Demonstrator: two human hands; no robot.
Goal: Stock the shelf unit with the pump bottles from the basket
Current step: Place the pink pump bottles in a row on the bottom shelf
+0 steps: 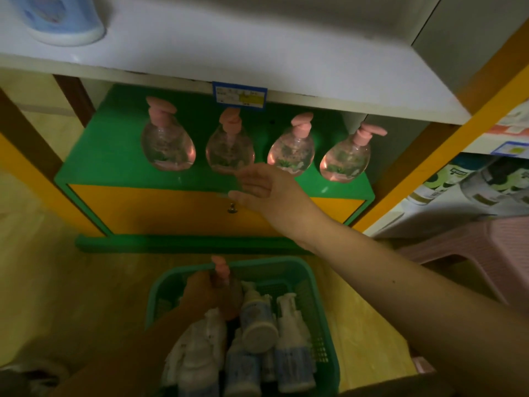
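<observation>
Several clear pink pump bottles (169,144) stand in a row on the green bottom shelf (114,156) of the shelf unit. Below on the floor sits a teal basket (312,285) holding several white pump bottles (259,316). My left hand (200,290) reaches into the basket and grips a pink pump bottle (221,269) by its neck, pump head above the rim. My right hand (257,190) hovers with relaxed fingers in front of the shelf edge, just below the second and third bottles, holding nothing.
A white shelf (257,47) above carries a blue and white bottle (65,21) at the far left and a price tag (240,96) on its edge. A pink plastic stool (486,247) stands on the right. More packaged goods (472,181) fill the neighbouring unit.
</observation>
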